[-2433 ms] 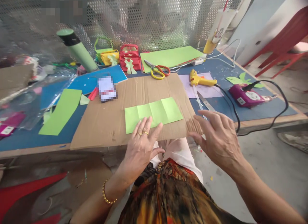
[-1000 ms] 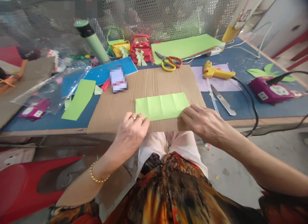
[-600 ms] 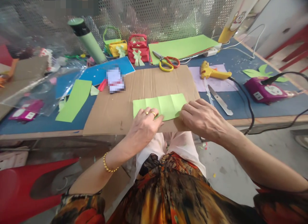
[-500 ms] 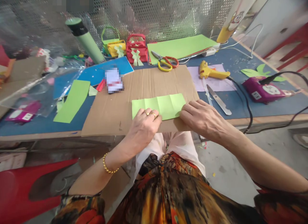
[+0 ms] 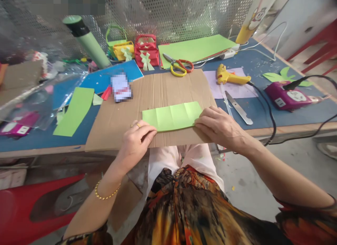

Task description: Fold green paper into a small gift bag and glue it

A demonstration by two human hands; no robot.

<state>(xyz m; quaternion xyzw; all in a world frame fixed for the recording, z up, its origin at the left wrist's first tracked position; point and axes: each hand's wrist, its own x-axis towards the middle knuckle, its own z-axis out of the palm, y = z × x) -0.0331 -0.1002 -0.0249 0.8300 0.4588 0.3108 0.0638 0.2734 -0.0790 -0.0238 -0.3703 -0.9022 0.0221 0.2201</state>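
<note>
A light green paper strip [image 5: 172, 116] with several creases lies on a brown cardboard sheet [image 5: 147, 108] at the table's front edge. My left hand [image 5: 137, 139] pinches the strip's near left corner, fingers curled together. My right hand [image 5: 218, 127] presses and pinches the strip's right end, fingers bent down on it. The paper stays flat on the cardboard between the two hands.
Behind the cardboard lie yellow and red scissors [image 5: 177, 66], a yellow glue gun [image 5: 229, 76] with a black cord, a metal blade [image 5: 238, 108], and a purple power strip [image 5: 286, 97]. Green sheets [image 5: 196, 48], small paper baskets [image 5: 144, 55] and a green bottle [image 5: 84, 39] stand further back.
My left hand slid from the middle of the strip's near edge to its left corner. The right hand stays at the right end. The strip looks narrower than before.
</note>
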